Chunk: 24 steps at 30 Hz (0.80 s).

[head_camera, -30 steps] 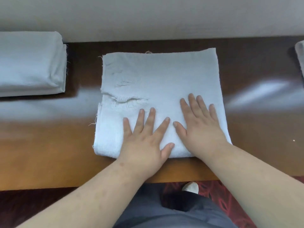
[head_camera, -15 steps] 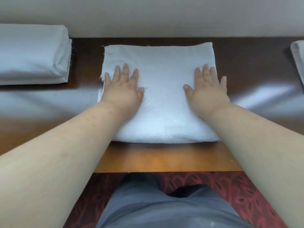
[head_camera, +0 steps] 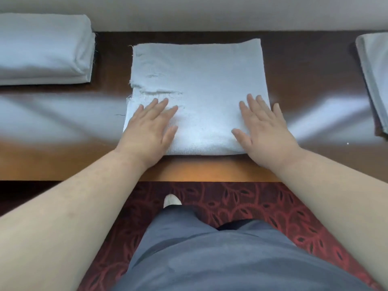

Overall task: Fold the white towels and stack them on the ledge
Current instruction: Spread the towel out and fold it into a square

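Observation:
A folded white towel (head_camera: pixel 199 85) lies flat on the glossy brown wooden ledge (head_camera: pixel 63 156), its folded edge toward me and a frayed tear near its left side. My left hand (head_camera: pixel 150 131) rests flat on the towel's near left corner, fingers straight. At the near right corner my right hand (head_camera: pixel 264 131) presses flat in the same way. A stack of folded white towels (head_camera: pixel 44 49) sits at the far left of the ledge.
Another white cloth (head_camera: pixel 375 76) lies at the right edge of the ledge, partly out of frame. A pale wall (head_camera: pixel 189 11) runs behind the ledge. Below are red patterned carpet (head_camera: pixel 241 202), my grey trousers and a white shoe tip.
Both hands have slid back toward me over the towel, from its far half to its near corners. The towel stays flat in place.

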### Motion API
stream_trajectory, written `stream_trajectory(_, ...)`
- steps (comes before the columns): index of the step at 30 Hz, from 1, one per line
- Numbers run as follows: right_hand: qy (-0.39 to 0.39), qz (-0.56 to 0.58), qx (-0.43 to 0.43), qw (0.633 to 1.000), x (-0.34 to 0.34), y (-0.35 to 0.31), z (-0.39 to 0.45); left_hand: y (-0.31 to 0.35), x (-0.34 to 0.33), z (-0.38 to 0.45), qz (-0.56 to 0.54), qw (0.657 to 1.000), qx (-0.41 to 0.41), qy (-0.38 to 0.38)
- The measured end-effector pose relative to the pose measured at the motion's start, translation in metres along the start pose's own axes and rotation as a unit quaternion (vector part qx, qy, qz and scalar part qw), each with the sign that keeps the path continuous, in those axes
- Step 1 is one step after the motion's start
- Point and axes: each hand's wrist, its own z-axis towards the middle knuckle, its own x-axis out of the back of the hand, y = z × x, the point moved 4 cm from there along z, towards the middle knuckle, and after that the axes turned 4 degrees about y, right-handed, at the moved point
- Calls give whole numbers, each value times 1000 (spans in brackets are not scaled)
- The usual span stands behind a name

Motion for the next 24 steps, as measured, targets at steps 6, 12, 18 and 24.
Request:
stream_trajectory(6, -48, 72, -55, 995, -11, 39, -49, -41, -11, -63, -32, 989, 142, -5)
stream_trajectory(12, 84, 372, -200, 903, -3, 48, -59, -49, -7, -72, -352, 868, 336, 99)
stream_trajectory(18, -7, 519, -249, 818, -16, 54, -53, -43, -22, -76, -472, 789, 387, 72)
stream_trajectory(24, -5, 490, -321, 810, -11, 59, -43, -46, -13, -71, -487, 773, 396, 93)
